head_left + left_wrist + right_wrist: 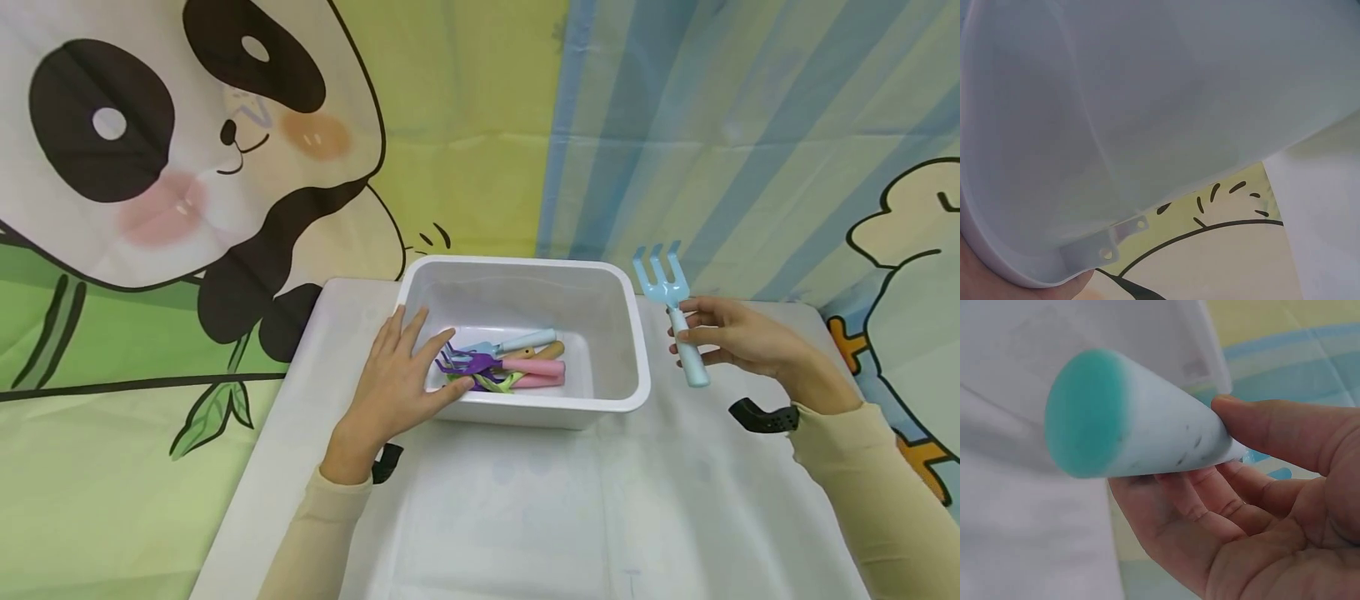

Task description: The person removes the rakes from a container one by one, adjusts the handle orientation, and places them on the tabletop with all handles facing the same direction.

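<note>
A light-blue hand fork point(667, 291) is pinched by its handle between the thumb and fingers of my right hand point(742, 337), tines up, just right of the white plastic bin point(525, 402). The right wrist view shows the handle's teal end point(1088, 415) close up. With fingers spread, my left hand point(397, 383) rests on the bin's front left corner. Inside the bin lie a purple hand fork point(471, 364), a light-blue tool point(527, 340), pink handles point(534, 367), a tan handle point(552, 350) and a green tool point(498, 383), overlapping. The left wrist view shows mostly the bin's outer wall point(1166, 94).
The bin stands near the back of a white-covered table point(525, 508). Behind it hangs a printed backdrop point(465, 133) with a panda and blue stripes. A black wrist strap point(763, 417) is on the right wrist.
</note>
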`<state>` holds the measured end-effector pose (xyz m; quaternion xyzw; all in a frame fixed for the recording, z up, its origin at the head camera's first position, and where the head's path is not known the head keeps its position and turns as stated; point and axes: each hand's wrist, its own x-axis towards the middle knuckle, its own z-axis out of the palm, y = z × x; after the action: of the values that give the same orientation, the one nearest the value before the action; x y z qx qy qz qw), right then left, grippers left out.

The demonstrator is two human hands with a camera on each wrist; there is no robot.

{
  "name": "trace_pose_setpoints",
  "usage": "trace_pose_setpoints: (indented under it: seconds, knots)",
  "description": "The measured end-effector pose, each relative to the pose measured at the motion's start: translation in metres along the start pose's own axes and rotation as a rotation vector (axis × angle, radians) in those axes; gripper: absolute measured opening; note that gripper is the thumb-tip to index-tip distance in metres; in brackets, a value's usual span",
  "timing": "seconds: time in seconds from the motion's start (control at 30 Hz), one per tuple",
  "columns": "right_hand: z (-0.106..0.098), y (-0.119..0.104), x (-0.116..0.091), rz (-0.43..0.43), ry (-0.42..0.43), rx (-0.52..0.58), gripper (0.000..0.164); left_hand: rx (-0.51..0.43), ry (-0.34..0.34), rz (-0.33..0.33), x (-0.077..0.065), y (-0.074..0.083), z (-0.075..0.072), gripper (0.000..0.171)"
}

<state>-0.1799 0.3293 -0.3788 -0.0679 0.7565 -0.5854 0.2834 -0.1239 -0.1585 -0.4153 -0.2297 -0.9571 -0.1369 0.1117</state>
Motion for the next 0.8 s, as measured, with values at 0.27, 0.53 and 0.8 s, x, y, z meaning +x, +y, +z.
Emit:
trace_pose_setpoints:
  seconds: [0.27,0.53,0.8]
  knots:
    - [-0.007,0.045,0.008,0.061,0.02,0.081,0.061,0.001,-0.006,-0.007,-0.001,0.001,0.0,0.083]
    - [-0.011,0.078,0.016,0.109,0.037,0.138,0.065,0.007,-0.013,-0.009,0.0,0.001,0.0,0.083]
    - [-0.009,0.093,0.019,0.139,0.039,0.172,0.065,0.006,-0.013,-0.009,0.0,0.002,-0.001,0.082]
